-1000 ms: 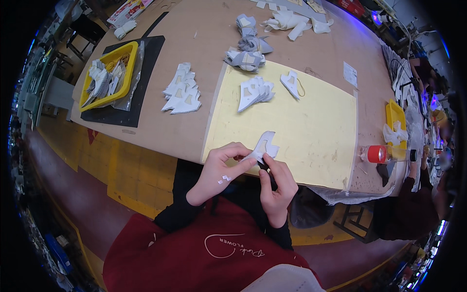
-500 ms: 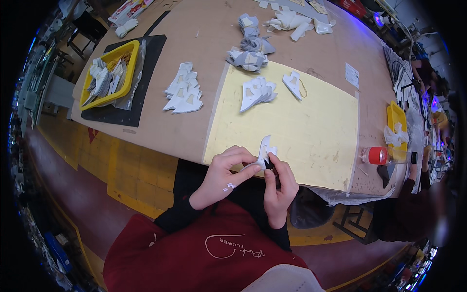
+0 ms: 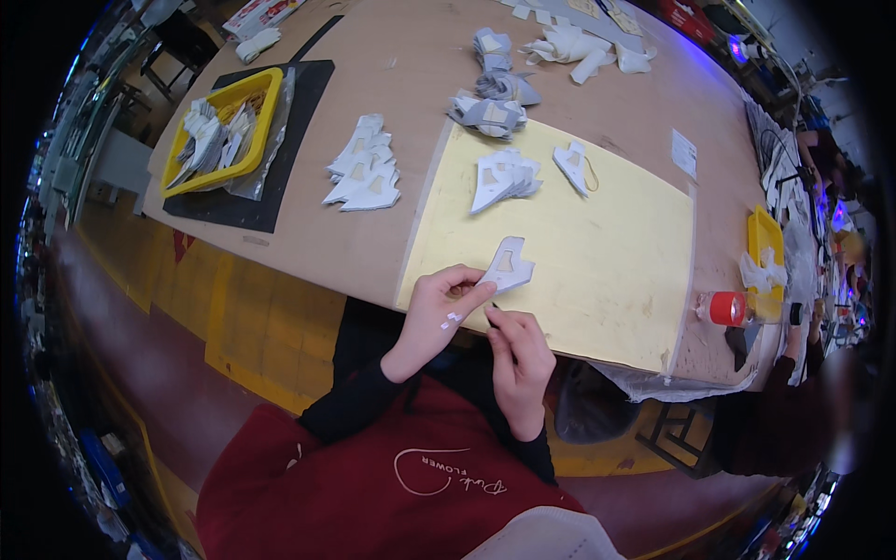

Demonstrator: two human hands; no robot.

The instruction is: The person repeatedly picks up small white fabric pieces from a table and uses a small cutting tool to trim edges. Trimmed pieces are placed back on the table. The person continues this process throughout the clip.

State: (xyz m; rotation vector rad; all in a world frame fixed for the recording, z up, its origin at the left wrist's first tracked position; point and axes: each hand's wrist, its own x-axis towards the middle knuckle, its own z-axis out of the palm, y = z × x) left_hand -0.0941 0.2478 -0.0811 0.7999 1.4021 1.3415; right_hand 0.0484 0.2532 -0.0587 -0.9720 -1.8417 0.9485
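The left hand (image 3: 439, 313) has its thumb and fingers pinched closed on the lower left end of a pale grey-white cut piece (image 3: 516, 276) with a window-like opening; the piece is held tilted above the near part of a yellow sheet (image 3: 611, 252). Small white stickers (image 3: 450, 321) sit on the back of this hand near the thumb. The right hand (image 3: 519, 359) is just below and apart from the piece, its thumb and fingers closed on a small dark item (image 3: 494, 306) that is mostly hidden, so its kind cannot be told.

Farther back on the sheet lie a fanned pile of similar pieces (image 3: 504, 181) and, to its right, a single piece (image 3: 569, 168) beside a thin tan loop (image 3: 592, 175). Left of the sheet, another fanned pile (image 3: 364, 177) rests on the brown surface (image 3: 411, 56). Beyond that, a filled yellow basket (image 3: 270, 121) stands on a black mat (image 3: 313, 103).
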